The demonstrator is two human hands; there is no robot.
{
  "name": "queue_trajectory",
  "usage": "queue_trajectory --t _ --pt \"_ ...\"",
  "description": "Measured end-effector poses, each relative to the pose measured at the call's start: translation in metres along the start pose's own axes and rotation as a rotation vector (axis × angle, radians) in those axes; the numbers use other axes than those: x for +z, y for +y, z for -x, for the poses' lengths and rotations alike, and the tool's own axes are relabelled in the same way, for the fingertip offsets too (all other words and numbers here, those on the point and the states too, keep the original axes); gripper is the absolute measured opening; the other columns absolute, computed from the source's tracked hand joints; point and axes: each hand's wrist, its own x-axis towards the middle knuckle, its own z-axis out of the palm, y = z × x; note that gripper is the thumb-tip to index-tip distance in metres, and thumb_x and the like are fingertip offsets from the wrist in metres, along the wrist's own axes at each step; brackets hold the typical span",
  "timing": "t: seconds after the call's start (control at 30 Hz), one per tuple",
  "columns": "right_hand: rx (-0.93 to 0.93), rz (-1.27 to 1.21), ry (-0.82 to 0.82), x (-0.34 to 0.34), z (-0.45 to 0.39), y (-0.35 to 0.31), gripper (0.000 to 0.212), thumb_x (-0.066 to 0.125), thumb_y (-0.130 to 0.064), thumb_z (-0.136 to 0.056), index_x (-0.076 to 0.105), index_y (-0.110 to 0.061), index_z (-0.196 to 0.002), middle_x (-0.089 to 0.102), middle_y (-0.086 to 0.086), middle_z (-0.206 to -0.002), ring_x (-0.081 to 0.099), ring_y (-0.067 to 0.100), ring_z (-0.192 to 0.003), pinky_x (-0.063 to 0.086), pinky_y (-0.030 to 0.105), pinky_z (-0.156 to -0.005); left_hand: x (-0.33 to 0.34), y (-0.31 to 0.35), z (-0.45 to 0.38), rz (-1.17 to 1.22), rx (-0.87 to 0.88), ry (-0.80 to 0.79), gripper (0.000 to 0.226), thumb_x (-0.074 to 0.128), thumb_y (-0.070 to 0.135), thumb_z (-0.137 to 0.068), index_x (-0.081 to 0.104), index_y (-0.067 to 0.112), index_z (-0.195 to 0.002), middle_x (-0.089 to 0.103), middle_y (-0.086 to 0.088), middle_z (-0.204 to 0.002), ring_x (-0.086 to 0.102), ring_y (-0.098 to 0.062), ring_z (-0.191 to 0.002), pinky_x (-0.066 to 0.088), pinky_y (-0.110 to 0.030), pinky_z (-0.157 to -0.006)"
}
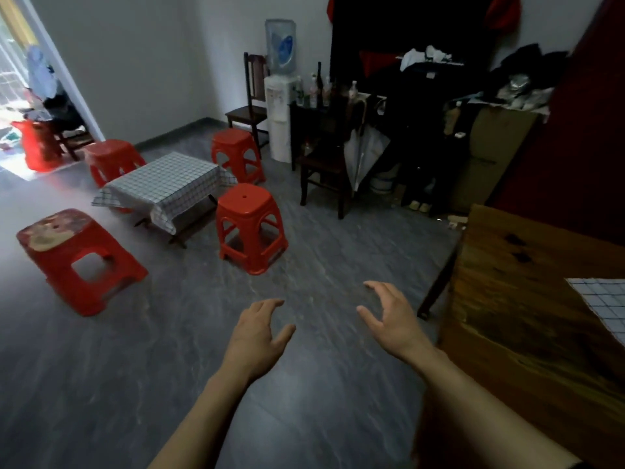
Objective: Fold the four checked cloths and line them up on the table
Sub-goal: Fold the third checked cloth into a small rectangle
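A checked cloth (165, 186) is spread over a low table in the middle of the room, its edges hanging down. Another checked cloth (605, 304) lies on the wooden table (514, 299) at the right edge of view, only its corner showing. My left hand (258, 336) and my right hand (392, 319) hover over the grey floor in front of me, fingers loosely spread and holding nothing. Both hands are far from the cloths.
Several red plastic stools (250, 228) stand around the low table, one (76, 258) near the left. Dark wooden chairs (324, 164), a water dispenser (279, 96) and cluttered furniture line the far wall. A doorway opens at the far left.
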Motion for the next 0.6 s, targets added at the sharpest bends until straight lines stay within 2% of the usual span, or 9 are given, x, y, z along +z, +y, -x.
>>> queue_trajectory --t 0.17,0.37,0.6 --pt "0.131 0.028 0.08 0.0 -0.022 -0.008 0.05 0.065 -0.032 -0.091 0.051 -0.014 -0.135 0.051 0.004 -0.135 0.048 0.018 -0.125 0.028 0.019 -0.102 -0.009 -0.009 -0.075 0.056 0.1 -0.103 0.046 0.065 0.04 -0.091 0.055 0.022 -0.131 0.056 0.0 -0.133 0.05 -0.017 -0.124 0.039 -0.031 -0.103" --pt "0.311 0.04 0.185 -0.017 -0.068 0.024 0.055 0.061 -0.038 -0.093 0.043 -0.02 -0.142 0.045 -0.001 -0.142 0.041 0.017 -0.132 0.033 0.028 -0.109 0.018 0.01 -0.16 0.093 0.21 -0.244 0.044 0.068 0.035 -0.09 0.058 0.018 -0.128 0.059 -0.003 -0.128 0.054 -0.02 -0.121 0.042 -0.032 -0.1" --pt "0.439 -0.04 0.271 -0.03 -0.167 0.079 0.061 0.06 -0.04 -0.092 0.036 -0.024 -0.146 0.039 -0.001 -0.147 0.037 0.019 -0.135 0.039 0.04 -0.11 0.053 0.033 -0.283 -0.033 0.295 -0.348 0.044 0.067 0.039 -0.089 0.059 0.02 -0.128 0.06 -0.001 -0.128 0.055 -0.016 -0.12 0.039 -0.024 -0.099"
